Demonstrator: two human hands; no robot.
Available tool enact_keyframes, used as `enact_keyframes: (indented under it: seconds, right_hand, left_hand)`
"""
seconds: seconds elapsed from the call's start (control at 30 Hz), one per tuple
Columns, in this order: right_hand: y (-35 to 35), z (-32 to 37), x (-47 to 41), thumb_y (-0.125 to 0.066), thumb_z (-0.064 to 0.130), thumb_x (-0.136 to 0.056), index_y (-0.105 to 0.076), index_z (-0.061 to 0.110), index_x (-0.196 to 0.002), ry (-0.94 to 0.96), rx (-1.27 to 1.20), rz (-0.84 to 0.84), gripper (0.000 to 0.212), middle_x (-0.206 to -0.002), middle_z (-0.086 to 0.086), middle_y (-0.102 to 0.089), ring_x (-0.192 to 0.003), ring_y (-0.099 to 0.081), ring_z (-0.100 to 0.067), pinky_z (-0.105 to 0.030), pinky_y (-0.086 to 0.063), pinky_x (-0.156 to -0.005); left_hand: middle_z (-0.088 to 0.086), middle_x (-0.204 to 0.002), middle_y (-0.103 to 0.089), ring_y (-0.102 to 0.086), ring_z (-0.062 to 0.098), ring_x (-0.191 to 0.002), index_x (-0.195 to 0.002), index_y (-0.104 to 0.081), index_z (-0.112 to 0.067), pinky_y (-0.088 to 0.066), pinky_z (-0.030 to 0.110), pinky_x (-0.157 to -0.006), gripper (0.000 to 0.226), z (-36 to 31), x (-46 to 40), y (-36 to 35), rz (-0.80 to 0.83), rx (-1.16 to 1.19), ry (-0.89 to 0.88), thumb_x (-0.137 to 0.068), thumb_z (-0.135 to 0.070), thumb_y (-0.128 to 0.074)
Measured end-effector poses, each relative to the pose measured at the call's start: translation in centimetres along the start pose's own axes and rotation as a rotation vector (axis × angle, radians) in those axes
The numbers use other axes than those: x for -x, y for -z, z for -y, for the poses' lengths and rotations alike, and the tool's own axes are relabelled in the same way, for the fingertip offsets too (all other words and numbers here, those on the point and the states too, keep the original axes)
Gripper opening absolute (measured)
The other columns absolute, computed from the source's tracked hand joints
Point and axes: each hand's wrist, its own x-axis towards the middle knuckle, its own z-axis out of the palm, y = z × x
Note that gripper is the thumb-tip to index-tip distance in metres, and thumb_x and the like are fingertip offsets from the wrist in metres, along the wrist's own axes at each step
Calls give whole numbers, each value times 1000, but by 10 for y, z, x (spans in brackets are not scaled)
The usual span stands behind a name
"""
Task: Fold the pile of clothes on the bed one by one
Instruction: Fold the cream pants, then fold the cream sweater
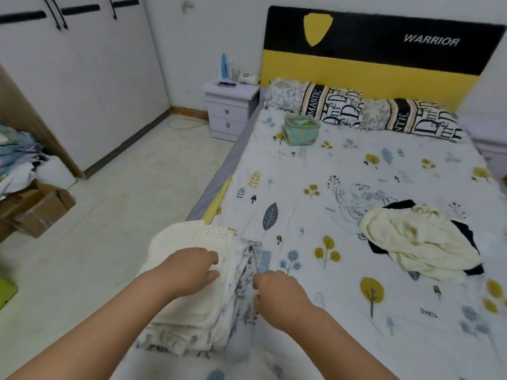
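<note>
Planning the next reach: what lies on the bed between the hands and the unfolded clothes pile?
In the head view, only bare printed bedsheet lies between the hands, left and right, and the unfolded pile.
</note>
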Motion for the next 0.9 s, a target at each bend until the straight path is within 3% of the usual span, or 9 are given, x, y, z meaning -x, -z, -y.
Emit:
enact_keyframes:
  seconds: [0.23,0.5,0.63,0.77,0.9]
  right_hand:
    - [41,-70,65,-44,17,-95,-46,8,-129,-122,20,30,35,-127,-15,-52,-115,-48,-32,-36,-40,-89]
    - [53,-193,145,-42,21,-97,-44,6,-131,-227,3,76,36,-128,-16,-50,-116,-47,-32,-36,-39,-89]
    - [54,-261,177,-41,24,-98,-46,6,-127,-275,-18,77,35,-127,-16,-50,-116,-47,-31,-31,-33,-78]
    - [50,-326,197,-40,25,-99,-42,9,-134,-348,-43,107,39,-134,-14,-47,-122,-43,-30,-35,-37,-94]
    - [40,-381,203,-39,26,-99,-46,6,-127,-380,-40,118,36,-128,-16,-51,-117,-47,-30,-33,-37,-83]
  left_hand:
    - [4,-124,-56,-53,21,-112,-124,-49,-18,-41,28,-83,33,-100,-1,41,-32,-42,-157,-97,-34,-39]
    - [1,-138,-46,-46,20,-123,-138,-38,-24,-37,29,-98,45,-243,-37,53,36,-86,-244,-97,-44,-36]
    - [-1,-139,-46,-45,18,-124,-138,-38,-23,-37,29,-99,46,-313,-62,53,60,-38,-253,-97,-45,-37]
    - [-1,-138,-46,-45,18,-125,-138,-39,-24,-38,30,-101,47,-372,-90,47,92,6,-258,-97,-46,-37]
    - [-1,-138,-46,-45,18,-125,-138,-38,-24,-38,29,-98,46,-413,-119,38,106,12,-261,-98,-46,-36]
